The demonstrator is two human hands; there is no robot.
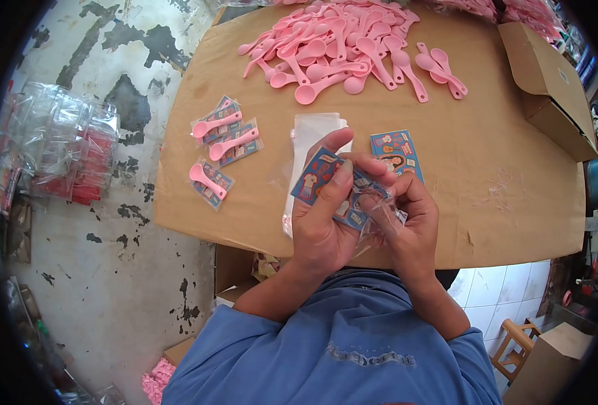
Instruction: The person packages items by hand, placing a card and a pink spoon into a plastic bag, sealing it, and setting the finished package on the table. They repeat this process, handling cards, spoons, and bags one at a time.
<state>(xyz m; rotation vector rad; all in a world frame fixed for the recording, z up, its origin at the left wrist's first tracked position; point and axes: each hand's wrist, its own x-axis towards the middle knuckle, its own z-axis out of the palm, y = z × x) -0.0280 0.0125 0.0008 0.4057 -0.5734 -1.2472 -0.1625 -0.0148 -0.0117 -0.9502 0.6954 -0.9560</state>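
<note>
My left hand (pixel 327 233) is closed on a blue printed card (pixel 307 183), with the thumb pressed across its front. Close against it, my right hand (pixel 415 226) pinches crinkled clear plastic (pixel 401 216) between thumb and fingers. More blue print shows between the two hands, partly covered by the fingers. Under the left hand lies a stack of clear plastic bags (pixel 312 128). Just beyond the right fingers is a stack of blue printed cards (pixel 401 143).
A large heap of pink measuring spoons (pixel 339 47) covers the table's far side. Left of the bags lie several blue cards in clear wrap with pink spoons (pixel 218 127). A cardboard box (pixel 548 88) stands at the right edge. Plastic scraps (pixel 498 192) lie on the table (pixel 515 226).
</note>
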